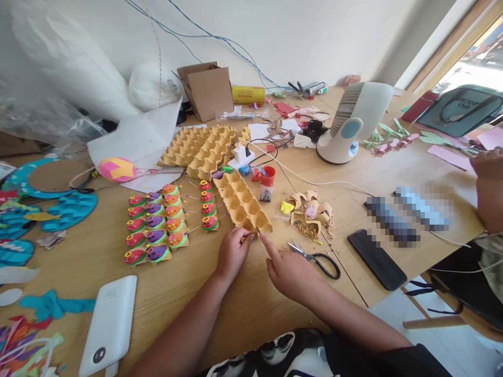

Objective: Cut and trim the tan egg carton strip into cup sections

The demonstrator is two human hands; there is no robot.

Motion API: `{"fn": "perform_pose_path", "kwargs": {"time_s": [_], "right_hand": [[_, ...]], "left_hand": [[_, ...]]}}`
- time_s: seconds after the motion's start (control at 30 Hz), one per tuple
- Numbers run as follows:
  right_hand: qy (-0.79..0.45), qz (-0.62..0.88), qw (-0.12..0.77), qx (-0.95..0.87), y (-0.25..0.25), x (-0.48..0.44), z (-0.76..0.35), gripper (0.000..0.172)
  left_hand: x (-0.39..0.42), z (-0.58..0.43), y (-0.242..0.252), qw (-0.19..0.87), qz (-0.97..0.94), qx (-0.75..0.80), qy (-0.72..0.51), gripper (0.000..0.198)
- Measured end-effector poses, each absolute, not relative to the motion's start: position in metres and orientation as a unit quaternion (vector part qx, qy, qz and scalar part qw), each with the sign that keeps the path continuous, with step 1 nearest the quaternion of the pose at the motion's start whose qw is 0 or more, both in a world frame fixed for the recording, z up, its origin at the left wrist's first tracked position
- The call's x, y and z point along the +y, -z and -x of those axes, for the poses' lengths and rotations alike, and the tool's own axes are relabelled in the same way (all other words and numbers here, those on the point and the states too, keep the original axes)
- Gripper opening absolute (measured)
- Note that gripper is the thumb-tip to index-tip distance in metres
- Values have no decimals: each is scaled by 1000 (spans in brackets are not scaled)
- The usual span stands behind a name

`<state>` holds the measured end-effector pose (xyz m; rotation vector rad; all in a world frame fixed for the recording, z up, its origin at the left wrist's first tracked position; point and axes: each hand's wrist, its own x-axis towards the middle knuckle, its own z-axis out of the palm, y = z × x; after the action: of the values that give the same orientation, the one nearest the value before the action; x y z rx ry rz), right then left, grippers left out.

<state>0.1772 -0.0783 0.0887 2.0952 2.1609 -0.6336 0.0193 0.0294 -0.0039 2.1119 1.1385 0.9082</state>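
My left hand [234, 252] pinches the near end of a tan cardboard egg carton strip [241, 201], which has two rows of cups. My right hand [293, 275] has its index finger stretched out, its tip at the strip's near right corner. Its thumb is apart from the finger, and nothing shows between them. Scissors [320, 259] with black handles lie just right of my right hand. Left of the strip stand rows of painted egg-cup pieces [156, 222] in red, purple and orange, with a shorter red row [208, 206] beside them.
Torn carton scraps [312, 212], a small red cup [268, 176] and larger egg trays [204, 148] lie beyond my hands. A white fan [353, 120] stands behind. A phone [377, 259] lies right, a white power bank [110, 319] left. Another person's hand [489, 165] is far right.
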Motion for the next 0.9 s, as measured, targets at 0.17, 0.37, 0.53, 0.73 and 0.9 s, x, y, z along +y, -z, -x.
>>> {"fn": "perform_pose_path", "kwargs": {"time_s": [0.17,0.37,0.53,0.73,0.9], "right_hand": [[190,-682,32,706,-80,-82,-176,67],[167,-689,64,703,-78,-83,-170,69],[170,-683,73,707,-79,-66,-164,73],[175,-685,46,706,-81,-63,-167,70],[194,-680,60,704,-82,-77,-171,68]], "left_hand": [[30,-19,4,281,-789,427,-339,13],[29,-19,4,281,-790,429,-335,15],[29,-19,3,283,-791,427,-336,20],[29,-19,3,282,-792,428,-331,18],[29,-20,1,288,-791,426,-332,14]]}}
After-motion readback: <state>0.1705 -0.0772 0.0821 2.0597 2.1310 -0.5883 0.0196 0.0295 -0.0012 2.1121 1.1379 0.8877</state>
